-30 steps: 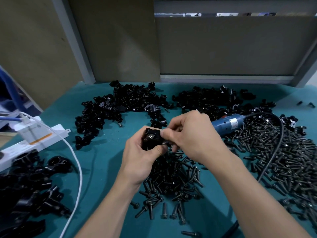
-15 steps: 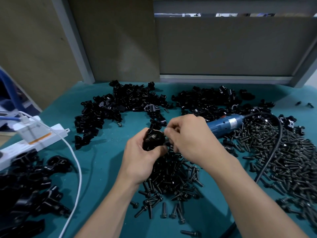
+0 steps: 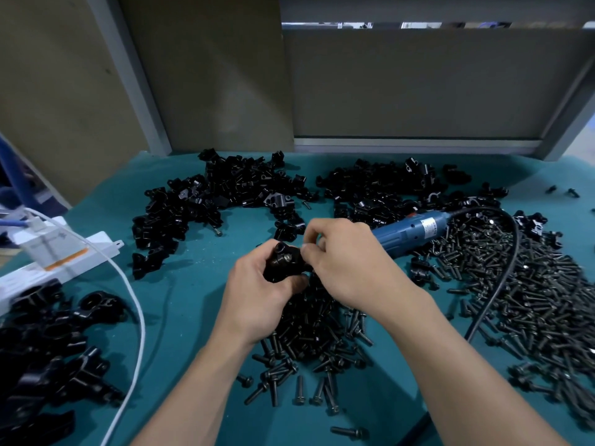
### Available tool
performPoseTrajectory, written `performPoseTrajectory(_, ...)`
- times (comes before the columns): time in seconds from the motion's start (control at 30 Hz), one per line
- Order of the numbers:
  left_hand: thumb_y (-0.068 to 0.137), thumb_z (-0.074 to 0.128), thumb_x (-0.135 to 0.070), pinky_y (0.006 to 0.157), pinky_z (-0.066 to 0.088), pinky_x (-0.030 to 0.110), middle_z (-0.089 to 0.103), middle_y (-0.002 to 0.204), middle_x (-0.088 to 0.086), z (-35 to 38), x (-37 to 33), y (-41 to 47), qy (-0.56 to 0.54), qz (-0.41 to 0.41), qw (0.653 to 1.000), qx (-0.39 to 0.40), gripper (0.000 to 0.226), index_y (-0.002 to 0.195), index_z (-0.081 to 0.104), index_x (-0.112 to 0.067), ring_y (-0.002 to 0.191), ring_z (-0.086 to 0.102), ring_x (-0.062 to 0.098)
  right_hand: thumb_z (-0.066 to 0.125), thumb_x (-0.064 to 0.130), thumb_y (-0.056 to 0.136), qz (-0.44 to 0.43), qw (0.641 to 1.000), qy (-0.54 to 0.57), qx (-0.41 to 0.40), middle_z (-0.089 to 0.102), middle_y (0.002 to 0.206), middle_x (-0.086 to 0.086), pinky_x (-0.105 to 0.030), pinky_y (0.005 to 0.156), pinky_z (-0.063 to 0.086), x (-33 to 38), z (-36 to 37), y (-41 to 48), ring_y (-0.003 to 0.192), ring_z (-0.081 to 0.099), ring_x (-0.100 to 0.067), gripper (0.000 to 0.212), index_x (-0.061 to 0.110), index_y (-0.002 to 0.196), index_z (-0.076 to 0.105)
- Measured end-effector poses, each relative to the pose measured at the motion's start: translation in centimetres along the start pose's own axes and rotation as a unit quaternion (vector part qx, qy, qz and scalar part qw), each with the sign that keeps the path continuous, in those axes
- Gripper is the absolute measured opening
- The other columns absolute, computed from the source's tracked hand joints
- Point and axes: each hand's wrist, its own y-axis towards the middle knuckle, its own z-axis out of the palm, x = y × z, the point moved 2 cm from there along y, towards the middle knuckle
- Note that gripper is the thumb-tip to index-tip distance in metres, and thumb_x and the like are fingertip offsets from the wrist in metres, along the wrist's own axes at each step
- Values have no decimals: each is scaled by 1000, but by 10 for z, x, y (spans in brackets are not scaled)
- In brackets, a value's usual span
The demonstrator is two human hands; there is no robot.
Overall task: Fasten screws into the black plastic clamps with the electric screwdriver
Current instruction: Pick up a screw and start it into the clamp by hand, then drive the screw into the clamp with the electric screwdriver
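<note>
Loose screws [image 3: 349, 431] lie scattered by the near edge of the table [image 3: 193, 317], which is covered in teal. Just beyond them a screw pile [image 3: 315, 323] sits directly under both hands.

The left hand [image 3: 257, 297] grips one black clamp [image 3: 283, 262] above this pile, with fingers and thumb curled round its body. A metallic bore or screw head on the clamp faces up towards the camera.

The right hand [image 3: 351, 262] is on the clamp's right side, fingers curled. Its thumb and forefinger pinch at the clamp's right edge. Whether a screw lies between them is hidden.

The electric screwdriver [image 3: 412, 231] emerges from behind the right hand. Its long axis runs from the hand towards the far right corner, bit end hidden, cable [image 3: 495, 284] looping back to the near edge. It cannot be determined whether the palm holds it or it rests on the table. The right hand is the nearer one to it.

A larger screw heap [image 3: 531, 284] covers the right side. Clamp piles [image 3: 244, 185] line the far edge.
</note>
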Motion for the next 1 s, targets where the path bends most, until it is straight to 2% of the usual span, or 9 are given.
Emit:
performPoseTrajectory(0.13,79,86,-8,60,57,30,71,77,-7,2,0,-2,31,10,999,-2,29,87,68,-30,69,68,13,52,21,104,9,999,-41,9,57,68,0,-33,55,43,4,6,-1,65,54,-25,32,13,74,57)
performPoseTrajectory(0.3,78,86,-6,58,54,25,73,76,-8,0,-3,-2,7,4,1000,-9,32,87,70,-33,66,68,10,58,28,102,8,996,-5,84,66,64,-5,-44,57,56,0,-6,1,55,58,-29,29,19,75,62)
performPoseTrajectory(0.4,75,82,-12,59,55,35,72,76,-3,0,-5,-2,1,17,1000,-15,26,89,71,-31,68,67,19,51,29,105,0,995,-67,75,56,65,-2,-38,55,47,1,-2,0,62,55,-26,45,21,61,47)
performPoseTrajectory(0.5,80,81,-4,64,57,31,73,79,-5,-2,-3,-2,2,15,1000,-25,30,88,71,-32,73,70,16,50,39,105,6,999,3,40,54,60,0,-35,50,36,-3,3,-1,56,50,-21,47,23,61,49)
performPoseTrajectory(0.6,80,81,-3,63,57,28,74,80,-7,-3,-2,-1,9,4,1000,-26,33,88,72,-33,73,70,13,57,32,103,-16,998,17,60,63,60,-2,-40,50,48,-6,2,1,52,57,-24,26,23,78,60)
performPoseTrajectory(0.67,76,81,-10,59,55,26,73,78,-6,-1,-3,-1,-1,3,1000,-18,26,87,72,-31,69,68,12,54,32,104,-26,998,-3,59,61,57,-1,-40,50,47,-7,4,3,54,56,-26,37,20,69,56)
performPoseTrajectory(0.83,80,82,-4,57,53,19,75,78,-9,-1,-2,-2,1,6,1000,-26,32,86,72,-34,68,70,6,52,37,105,-7,998,55,39,57,53,3,-20,44,34,-11,10,3,48,47,-11,40,22,68,55)
performPoseTrajectory(0.9,81,82,-5,58,54,21,76,78,-8,0,-2,-2,5,5,1000,-24,31,86,73,-33,69,71,7,53,31,105,-10,998,50,48,62,57,-4,-26,49,41,-13,11,4,51,52,-17,35,18,74,59)
performPoseTrajectory(1.0,82,83,-7,57,49,13,75,77,-13,2,-2,0,4,5,1000,-28,27,86,72,-31,66,69,2,46,47,107,13,999,38,6,57,53,-5,-37,54,44,-12,13,1,54,53,-25,57,10,63,51)
